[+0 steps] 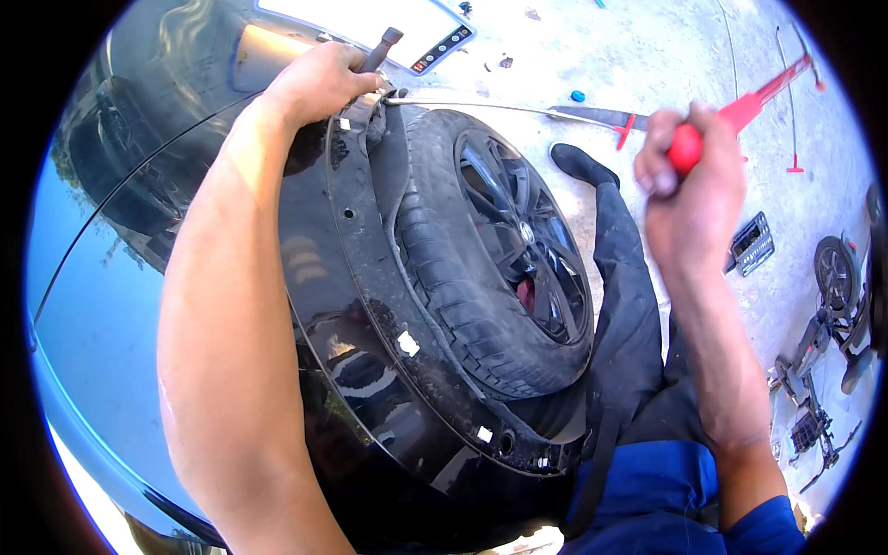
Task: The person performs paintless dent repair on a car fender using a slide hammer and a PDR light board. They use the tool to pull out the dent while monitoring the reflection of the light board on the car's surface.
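My left hand point(324, 81) is on the upper edge of a dark car's fender point(310, 268), its fingers closed round a dark knob-ended punch point(381, 51) that sticks up past the thumb. My right hand point(692, 190) is raised on the right, wrapped round the round-ended handle of a slim red hammer point(754, 102); the thin head is at the far upper right. Beside the left hand, a thin metal rod with a red T-handle point(625, 132) reaches from the wheel-arch edge across the top of the tyre point(444, 268). The punch's lower end is hidden by the hand.
A bright lamp panel point(379, 23) with a row of buttons stands beyond the fender. A black wheel rim point(518, 231) fills the arch. My leg point(629, 305) is beside the tyre. On the floor are a blue cap point(578, 96), a black tool case point(751, 242) and a bicycle-like vehicle point(828, 324).
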A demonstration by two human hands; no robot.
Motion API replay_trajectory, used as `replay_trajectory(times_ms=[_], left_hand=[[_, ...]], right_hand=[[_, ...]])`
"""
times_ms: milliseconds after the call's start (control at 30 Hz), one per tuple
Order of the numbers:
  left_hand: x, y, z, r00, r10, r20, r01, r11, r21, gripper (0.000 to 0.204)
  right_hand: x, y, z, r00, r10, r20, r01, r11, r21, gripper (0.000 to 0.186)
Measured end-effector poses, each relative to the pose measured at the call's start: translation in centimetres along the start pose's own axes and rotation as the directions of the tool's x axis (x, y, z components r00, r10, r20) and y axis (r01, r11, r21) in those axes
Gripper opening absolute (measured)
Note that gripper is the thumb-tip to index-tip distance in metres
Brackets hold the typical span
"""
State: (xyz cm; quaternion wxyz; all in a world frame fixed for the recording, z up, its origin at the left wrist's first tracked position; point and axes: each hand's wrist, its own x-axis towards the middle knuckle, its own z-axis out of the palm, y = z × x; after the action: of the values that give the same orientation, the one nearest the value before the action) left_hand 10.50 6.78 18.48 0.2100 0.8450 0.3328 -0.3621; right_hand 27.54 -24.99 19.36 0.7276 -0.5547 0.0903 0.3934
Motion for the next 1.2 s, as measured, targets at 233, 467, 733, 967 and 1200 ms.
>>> replay_trajectory(times_ms=[233,467,733,967,1200], left_hand=[[-0.4,-0.8,0.6,1.0,0.025,-0.001,-0.025,0.997,-0.077,0.04],[0.1,1.3,-0.7,0.999,-0.009,0.039,0.008,1.0,0.023,0.035],[-0.6,0.1,-0.5,0.999,-0.019,0.041,0.021,0.999,-0.039,0.034],[0.0,0.9,-1.1,0.998,0.004,0.058,-0.004,1.0,0.006,0.034],[-0.7,0.3,-0.6,1.0,-0.011,0.028,0.011,1.0,0.019,0.034]], right_hand=[[-0.7,-0.2,0.6,0.894,0.41,0.178,-0.175,0.687,-0.705,0.022],[-0.9,1.1,-0.7,0.992,0.124,-0.034,-0.126,0.989,-0.081,0.02],[0.0,-0.3,-0.2,0.932,0.341,0.123,-0.261,0.867,-0.426,0.019],[-3.3,2.8,-0.4,0.879,0.42,0.227,-0.238,0.796,-0.556,0.023],[-0.5,0.1,-0.4,0.974,0.214,0.081,-0.191,0.956,-0.223,0.018]])
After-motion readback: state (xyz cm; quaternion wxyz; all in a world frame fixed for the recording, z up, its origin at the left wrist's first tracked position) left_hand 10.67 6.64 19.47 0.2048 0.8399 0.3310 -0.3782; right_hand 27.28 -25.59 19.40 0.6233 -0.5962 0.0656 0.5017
